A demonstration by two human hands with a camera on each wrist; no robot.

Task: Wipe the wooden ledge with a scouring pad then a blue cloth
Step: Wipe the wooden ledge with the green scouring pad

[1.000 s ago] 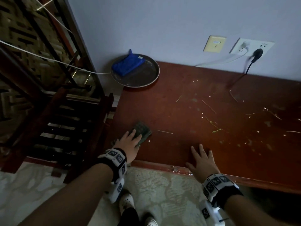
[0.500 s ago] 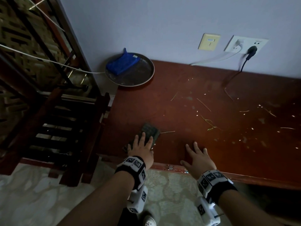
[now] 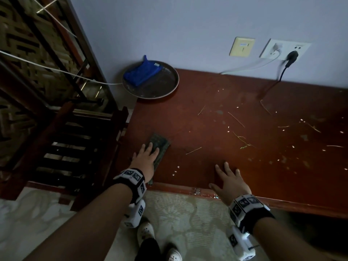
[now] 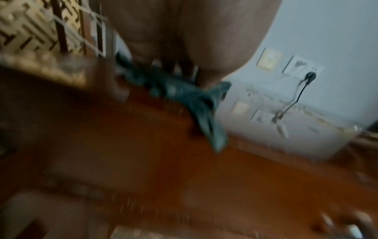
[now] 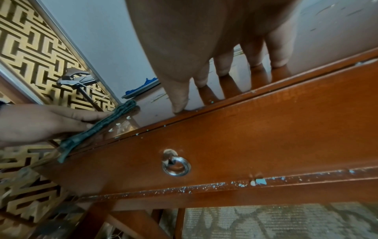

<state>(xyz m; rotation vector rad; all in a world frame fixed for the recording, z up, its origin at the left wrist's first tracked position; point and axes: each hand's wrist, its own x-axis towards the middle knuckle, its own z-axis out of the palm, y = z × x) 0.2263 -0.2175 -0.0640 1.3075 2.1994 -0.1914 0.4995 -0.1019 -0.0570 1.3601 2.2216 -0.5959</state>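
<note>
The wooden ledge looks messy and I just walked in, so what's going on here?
A person is wiping it. Their left hand presses a dark green scouring pad flat near the left end of the wooden ledge, while the right hand rests flat near the front edge. Straw bits and pale flecks still litter the right side. The blue cloth sits unused in a round tray.
</note>
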